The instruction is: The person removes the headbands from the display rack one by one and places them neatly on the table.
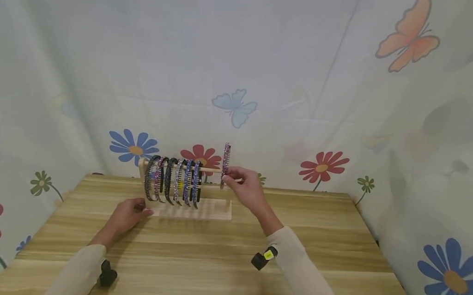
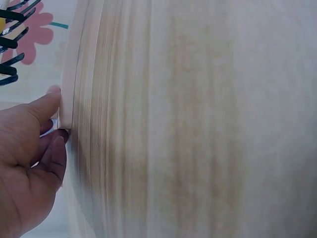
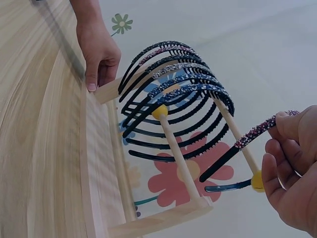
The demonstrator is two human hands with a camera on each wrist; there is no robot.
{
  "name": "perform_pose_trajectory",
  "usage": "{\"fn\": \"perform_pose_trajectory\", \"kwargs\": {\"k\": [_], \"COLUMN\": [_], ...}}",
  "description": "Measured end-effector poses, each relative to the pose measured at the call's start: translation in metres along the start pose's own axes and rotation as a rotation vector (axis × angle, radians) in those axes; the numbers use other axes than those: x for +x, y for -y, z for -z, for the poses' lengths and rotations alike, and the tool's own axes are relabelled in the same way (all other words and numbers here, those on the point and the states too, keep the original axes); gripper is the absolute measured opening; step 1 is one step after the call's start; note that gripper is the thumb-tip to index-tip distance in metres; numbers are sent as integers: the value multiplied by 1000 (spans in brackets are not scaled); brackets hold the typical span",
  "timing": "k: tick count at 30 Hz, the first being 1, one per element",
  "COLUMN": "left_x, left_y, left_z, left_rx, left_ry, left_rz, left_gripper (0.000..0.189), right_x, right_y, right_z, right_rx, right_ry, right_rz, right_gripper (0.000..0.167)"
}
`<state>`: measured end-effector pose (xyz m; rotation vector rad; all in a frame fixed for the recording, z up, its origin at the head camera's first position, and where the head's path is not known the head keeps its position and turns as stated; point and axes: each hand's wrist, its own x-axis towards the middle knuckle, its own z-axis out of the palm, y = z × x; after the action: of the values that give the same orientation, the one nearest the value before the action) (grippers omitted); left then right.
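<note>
A wooden headband stand point(image 1: 215, 209) rests on the table, with a row of glittery toothed headbands point(image 3: 190, 74) hung along its rod, mostly dark, silver and blue. At the base's left end, my left hand point(image 1: 128, 215) pinches the corner between thumb and fingers, as the left wrist view also shows. My right hand point(image 1: 246, 187) pinches a pink-purple glitter headband point(image 1: 226, 158) by its decorated band at the rod's right end. In the right wrist view, this headband point(image 3: 257, 130) stands around the rod near its yellow end ball point(image 3: 257, 181), apart from the others.
A second rod point(image 3: 181, 163) with a yellow ball point(image 3: 159, 111) sticks out from the stand's near upright. The wood-grain table point(image 1: 194, 264) runs back to a white curtain point(image 1: 184, 69) printed with flowers and butterflies.
</note>
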<state>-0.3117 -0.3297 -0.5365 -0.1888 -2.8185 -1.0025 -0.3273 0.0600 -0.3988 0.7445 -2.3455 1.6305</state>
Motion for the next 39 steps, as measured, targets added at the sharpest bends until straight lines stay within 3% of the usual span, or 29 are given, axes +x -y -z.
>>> {"fn": "perform_pose_trajectory", "kwargs": {"k": [15,19,25,39], "left_x": [0,-1,-1,0], "left_y": [0,2,6,2], "left_z": [-2,-1,-1,-1], "left_rx": [0,1,-4,-17], "left_ry": [3,-3,-8,2], "left_rz": [9,-7,-28,-22], "left_gripper": [30,27,41,43], "right_x": [-5,-8,-13,-26], "right_y": [5,2,-5,-33], "right_z": [24,32,46,83], "right_rx": [-24,-42,-52,-137], "right_ry": [-74,-103,-156,-268], "right_rz": [14,9,-25,-107], "right_gripper": [18,20,23,27]}}
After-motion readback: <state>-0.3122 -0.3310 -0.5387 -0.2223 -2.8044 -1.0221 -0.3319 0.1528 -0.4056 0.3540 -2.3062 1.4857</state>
